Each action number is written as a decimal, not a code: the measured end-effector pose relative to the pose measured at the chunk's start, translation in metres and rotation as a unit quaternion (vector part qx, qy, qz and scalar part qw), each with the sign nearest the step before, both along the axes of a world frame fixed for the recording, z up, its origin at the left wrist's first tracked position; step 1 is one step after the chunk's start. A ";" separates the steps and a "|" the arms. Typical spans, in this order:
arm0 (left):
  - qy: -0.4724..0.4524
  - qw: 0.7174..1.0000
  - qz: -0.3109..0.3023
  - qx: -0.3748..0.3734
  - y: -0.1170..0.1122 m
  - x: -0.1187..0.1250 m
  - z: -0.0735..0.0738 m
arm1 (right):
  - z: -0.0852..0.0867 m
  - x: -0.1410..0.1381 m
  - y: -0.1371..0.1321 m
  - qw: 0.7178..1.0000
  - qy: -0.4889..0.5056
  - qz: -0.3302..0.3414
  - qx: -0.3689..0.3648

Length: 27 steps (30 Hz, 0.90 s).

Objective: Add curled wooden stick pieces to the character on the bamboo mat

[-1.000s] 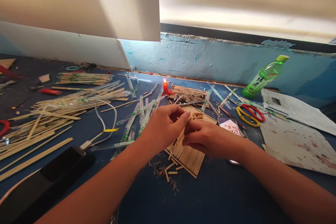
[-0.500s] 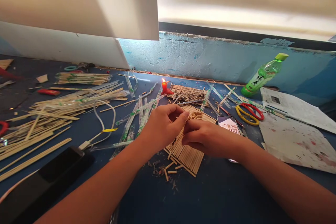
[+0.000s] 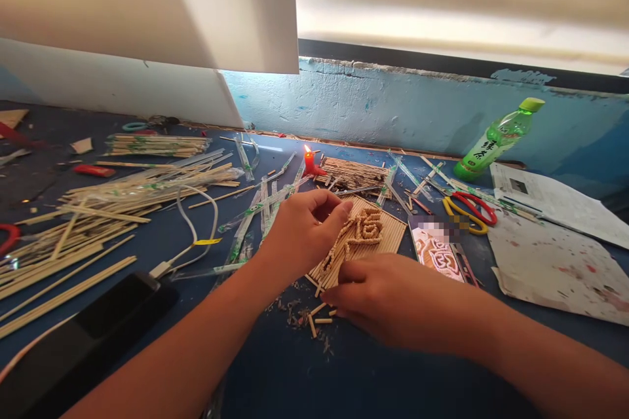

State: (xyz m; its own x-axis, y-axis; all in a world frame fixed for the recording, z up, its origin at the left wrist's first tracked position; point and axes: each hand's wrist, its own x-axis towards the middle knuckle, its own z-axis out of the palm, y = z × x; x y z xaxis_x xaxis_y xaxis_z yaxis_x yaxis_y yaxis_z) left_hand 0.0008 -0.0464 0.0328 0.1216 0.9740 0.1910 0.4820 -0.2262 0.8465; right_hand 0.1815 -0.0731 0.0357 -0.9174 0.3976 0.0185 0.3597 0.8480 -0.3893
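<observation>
A panel of thin wooden sticks (image 3: 386,254) laid side by side rests on the table, with a raised curling pattern of tiny stick pieces (image 3: 369,229) on it. Over the panel's left part is my left hand (image 3: 307,226), thumb and forefinger pinched; whatever lies between them is too small to make out. My right hand (image 3: 393,298) is low over the panel's near edge, its fingertips apart and close to several short cut sticks (image 3: 323,321). Its palm side is hidden. A lit red candle (image 3: 309,162) stands just beyond my left hand.
A phone (image 3: 435,252) showing a pattern lies right of the panel, near scissors (image 3: 472,213). Behind are a green bottle (image 3: 498,139) and stained paper (image 3: 555,265). Bundled sticks (image 3: 98,209), clear wrappers (image 3: 265,206) and a black power bank (image 3: 98,321) with a white cable fill the left.
My right hand has moved away from my left, down toward the short sticks, uncovering the curled pattern. My left hand stays pinched in nearly the same spot. The phone's picture looks larger.
</observation>
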 end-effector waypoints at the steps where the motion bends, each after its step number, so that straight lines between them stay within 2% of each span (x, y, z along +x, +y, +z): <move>1: -0.002 1.000 -0.001 -0.004 0.000 0.000 0.000 | -0.003 -0.004 -0.005 0.999 -0.027 0.005 0.039; 4: -0.006 1.000 -0.006 -0.010 0.000 0.001 -0.001 | -0.014 -0.015 -0.014 0.987 -0.085 0.007 0.134; 7: -0.003 1.000 -0.004 -0.012 -0.001 0.002 -0.001 | -0.021 -0.021 -0.017 0.979 -0.100 -0.011 0.178; 19: -0.007 1.000 -0.012 -0.015 -0.002 0.002 -0.002 | -0.031 -0.029 -0.016 0.972 -0.095 -0.013 0.212; 23: -0.008 1.000 -0.008 -0.021 -0.003 0.000 0.003 | -0.018 -0.022 -0.013 0.972 -0.081 -0.010 0.221; 27: -0.062 0.995 -0.034 -0.066 -0.003 -0.001 0.008 | 0.005 -0.003 0.002 0.965 -0.040 -0.077 0.248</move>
